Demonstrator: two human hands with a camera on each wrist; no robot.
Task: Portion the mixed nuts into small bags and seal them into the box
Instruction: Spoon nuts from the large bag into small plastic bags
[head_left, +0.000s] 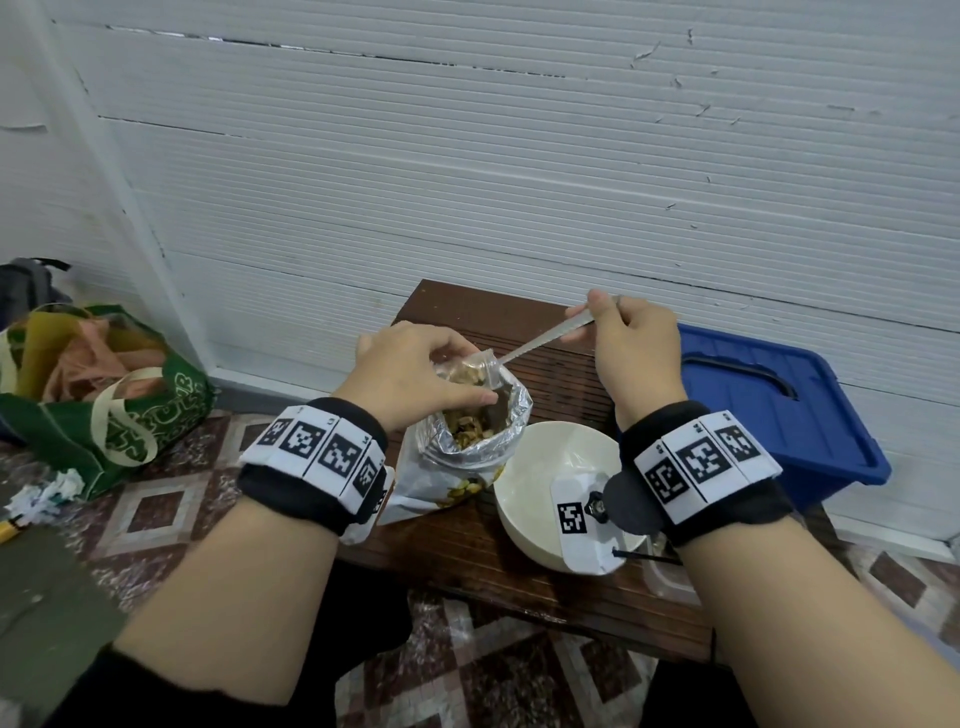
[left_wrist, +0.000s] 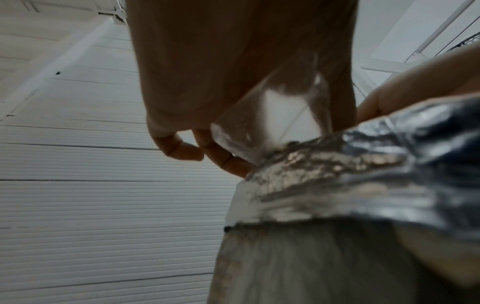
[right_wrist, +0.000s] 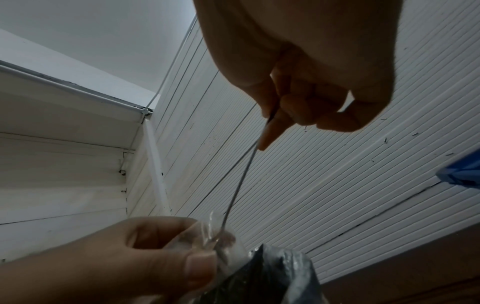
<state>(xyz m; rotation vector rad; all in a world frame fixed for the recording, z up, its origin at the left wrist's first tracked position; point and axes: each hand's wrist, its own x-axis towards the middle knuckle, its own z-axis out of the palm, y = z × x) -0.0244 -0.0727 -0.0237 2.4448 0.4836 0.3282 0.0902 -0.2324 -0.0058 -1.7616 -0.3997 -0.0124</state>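
A foil-lined bag of mixed nuts (head_left: 470, 452) stands open on the low wooden table (head_left: 467, 551). My left hand (head_left: 415, 374) pinches a small clear plastic bag (head_left: 475, 366) over the foil bag's mouth; nuts show inside the clear bag. From the left wrist the clear bag (left_wrist: 270, 123) hangs under my fingers (left_wrist: 223, 156) above the crinkled foil rim (left_wrist: 337, 174). My right hand (head_left: 618, 332) grips the handle of a metal spoon (head_left: 545, 340), whose bowl dips into the small bag. The right wrist view shows the spoon (right_wrist: 241, 181) running down into the clear bag (right_wrist: 221, 240).
A white bowl (head_left: 530, 467) sits on the table just right of the nut bag, under my right wrist. A blue plastic box with lid (head_left: 769, 410) stands at the right by the wall. A green tote bag (head_left: 104, 400) lies on the tiled floor at the left.
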